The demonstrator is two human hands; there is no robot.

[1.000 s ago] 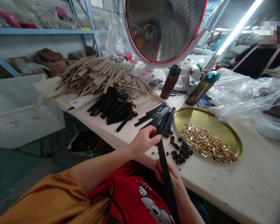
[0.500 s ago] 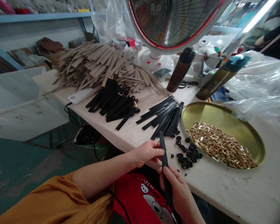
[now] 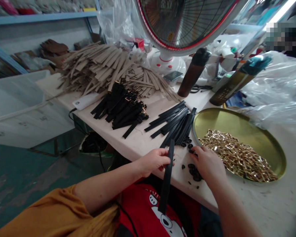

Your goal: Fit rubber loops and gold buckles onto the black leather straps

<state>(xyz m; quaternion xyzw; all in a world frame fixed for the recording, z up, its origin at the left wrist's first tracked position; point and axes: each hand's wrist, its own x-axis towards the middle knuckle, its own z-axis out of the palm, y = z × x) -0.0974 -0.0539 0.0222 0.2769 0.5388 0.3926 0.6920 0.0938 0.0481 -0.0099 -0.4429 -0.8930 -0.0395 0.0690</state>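
My left hand pinches a flat black strap near its upper end; the strap hangs down in front of the red apron. At the table's front part, my right hand has its fingertips closed on a small black loop. Under and beside that hand lie more small black loops, some hidden by it. Just beyond, a fan of loose black straps rests on the table. Left of these is a pile of black straps with gold buckles.
A gold tray of gold metal buckles stands at the right. Behind are a heap of beige strips, a fan, two bottles, a phone and scissors. Plastic bags lie far right.
My right hand has let go of the strap's lower part and moved right to the small black loops. The strap, still in my left hand, now hangs with its lower end swung left.
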